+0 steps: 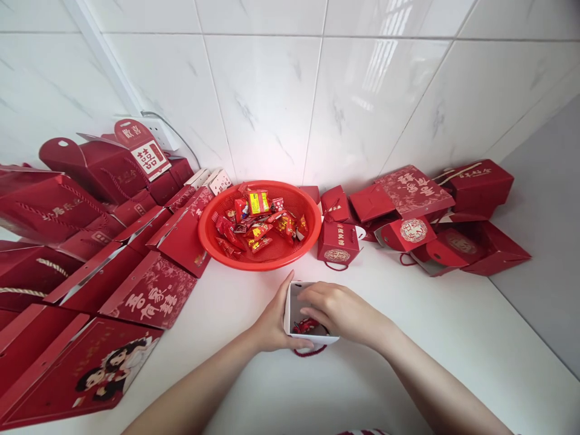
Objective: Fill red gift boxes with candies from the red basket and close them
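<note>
A small open gift box (pixel 292 307) with pale inner walls stands on the white table, its mouth facing up. My left hand (pixel 274 320) is closed around its left side, thumb along the near edge and fingers at the far corner. My right hand (pixel 333 308) reaches over the right side with its fingers in the mouth of the box; they look apart from the thumb, and nothing shows between them. Inside, below those fingers, lies a red-wrapped candy (pixel 307 326). A dark red cord handle (pixel 310 351) hangs out at the near side.
A red plastic basket (pixel 206 241) holds several wrapped candies (pixel 258 226) beyond the box. Rows of red gift boxes (pixel 145 290) fill the left side. More boxes (pixel 339 241) stand or lie along the tiled wall at right. A white power strip (pixel 158 134) sits against the wall.
</note>
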Demonstrator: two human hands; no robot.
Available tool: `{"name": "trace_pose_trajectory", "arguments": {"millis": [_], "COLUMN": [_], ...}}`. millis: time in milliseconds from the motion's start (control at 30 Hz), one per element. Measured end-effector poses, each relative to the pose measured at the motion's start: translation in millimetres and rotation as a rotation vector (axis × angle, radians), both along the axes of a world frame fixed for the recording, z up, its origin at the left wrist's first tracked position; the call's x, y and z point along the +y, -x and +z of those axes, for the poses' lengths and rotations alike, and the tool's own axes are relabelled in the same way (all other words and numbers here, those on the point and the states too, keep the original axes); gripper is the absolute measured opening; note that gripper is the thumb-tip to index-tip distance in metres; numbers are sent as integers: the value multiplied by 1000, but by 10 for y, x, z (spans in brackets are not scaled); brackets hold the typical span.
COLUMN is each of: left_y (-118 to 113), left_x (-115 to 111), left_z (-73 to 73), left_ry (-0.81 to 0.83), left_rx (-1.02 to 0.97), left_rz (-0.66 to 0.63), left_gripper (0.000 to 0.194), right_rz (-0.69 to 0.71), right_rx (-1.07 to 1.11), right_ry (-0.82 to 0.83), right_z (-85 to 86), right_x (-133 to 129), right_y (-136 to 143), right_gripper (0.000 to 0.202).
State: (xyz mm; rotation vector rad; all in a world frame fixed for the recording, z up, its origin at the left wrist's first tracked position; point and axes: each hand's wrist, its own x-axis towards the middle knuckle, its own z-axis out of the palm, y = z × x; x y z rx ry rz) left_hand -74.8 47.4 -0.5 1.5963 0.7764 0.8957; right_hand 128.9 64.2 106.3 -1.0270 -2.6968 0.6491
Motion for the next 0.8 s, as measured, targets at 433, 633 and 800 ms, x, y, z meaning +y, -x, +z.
{"name": "trace_pose_trajectory", "arguments": {"millis": [433, 633, 800], "left_y": [378, 728, 928], "left_x": [-156, 1327, 2149], "left_z": [1599, 1733, 1446], "left_ry": [-436, -255, -60], "left_rx": [989, 998, 1002], "left_rz": [311, 590, 672], "left_gripper": [52, 41, 36], "right_rz": [124, 116, 144], "right_rx": [132, 235, 286], "right_ry": [-427, -466, -501], "right_z": [-593, -682, -694], "right_x": [-325, -306, -269], "right_y": [-207, -152, -163], "right_gripper": [36, 33, 30]}}
